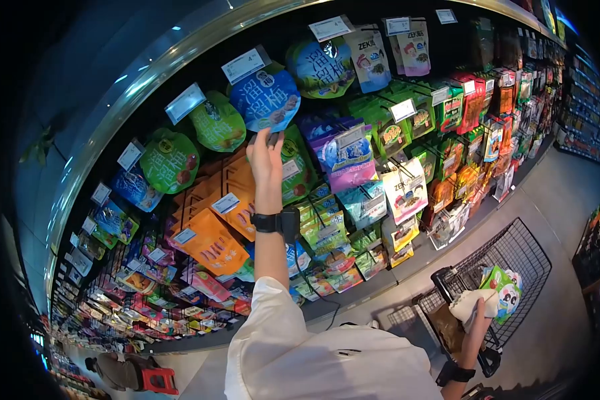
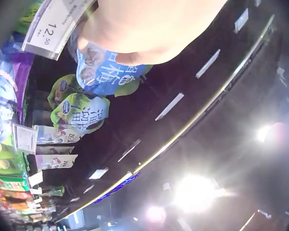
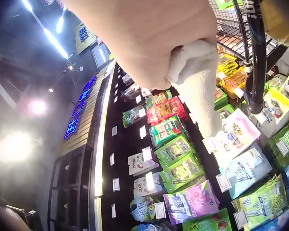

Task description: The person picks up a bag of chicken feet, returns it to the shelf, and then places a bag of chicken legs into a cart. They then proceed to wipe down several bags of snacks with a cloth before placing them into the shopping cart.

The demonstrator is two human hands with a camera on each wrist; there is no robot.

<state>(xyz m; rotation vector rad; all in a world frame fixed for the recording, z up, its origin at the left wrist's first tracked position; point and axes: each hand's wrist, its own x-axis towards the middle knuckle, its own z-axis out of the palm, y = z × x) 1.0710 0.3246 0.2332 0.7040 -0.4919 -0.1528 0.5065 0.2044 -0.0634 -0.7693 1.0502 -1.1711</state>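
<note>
My left hand (image 1: pixel 267 163) reaches up to a blue snack pouch (image 1: pixel 265 100) with white lettering, which hangs on the top row of the rack. Its fingers lie fairly straight, fingertips at the pouch's lower edge; in the left wrist view the hand (image 2: pixel 149 29) overlaps the pouch (image 2: pixel 106 72). Low at the right, my right hand (image 1: pixel 481 312) grips a white, fuzzy cloth-like item (image 1: pixel 470 303) beside the shopping cart's handle. In the right wrist view the white cloth (image 3: pixel 197 86) hangs from the curled fingers. A green packet with panda faces (image 1: pixel 503 293) lies in the cart (image 1: pixel 530 257).
Green pouches (image 1: pixel 220 123) and orange pouches (image 1: pixel 210 243) hang around the left arm. Price tags (image 1: pixel 245 65) stick out along the rack. A purple-pink pouch (image 1: pixel 345 160) is right of the hand. Another person (image 1: pixel 117 372) is at lower left, near a red basket (image 1: pixel 159 380).
</note>
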